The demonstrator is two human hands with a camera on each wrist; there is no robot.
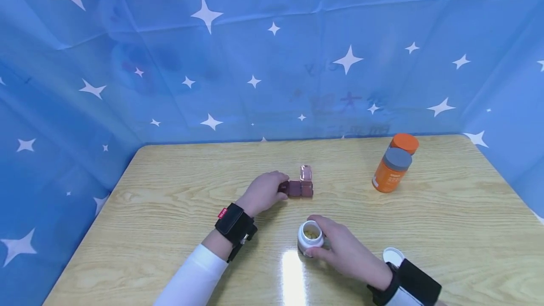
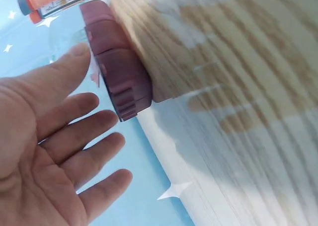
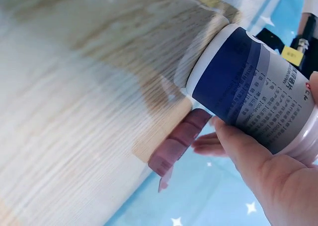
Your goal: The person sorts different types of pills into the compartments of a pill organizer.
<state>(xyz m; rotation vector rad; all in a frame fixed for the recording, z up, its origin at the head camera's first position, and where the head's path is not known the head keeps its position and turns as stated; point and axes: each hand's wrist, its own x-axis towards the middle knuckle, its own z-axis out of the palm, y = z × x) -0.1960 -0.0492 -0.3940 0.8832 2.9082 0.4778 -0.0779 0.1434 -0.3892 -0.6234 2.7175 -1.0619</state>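
A white bottle (image 1: 302, 244) with a blue-and-white label stands upright and uncapped on the table, yellowish tablets (image 1: 311, 234) visible inside. My right hand (image 1: 340, 249) grips it from the right, thumb and fingers around its sides; the label (image 3: 248, 87) shows in the right wrist view. Farther back lies a translucent maroon pill organizer (image 1: 295, 189), its right-end lid (image 1: 306, 173) flipped up. At its left end is my left hand (image 1: 264, 192). The left wrist view shows that hand's fingers loosely extended, with fingertips (image 2: 112, 117) right at the organizer's corner.
A white cap (image 1: 393, 256) lies on the table beside my right wrist. Toward the back right stand an orange jar with a grey lid (image 1: 390, 174) and, behind it, another with an orange lid (image 1: 405, 142). A blue star-patterned curtain (image 1: 272, 60) hangs behind the wooden table (image 1: 178, 178).
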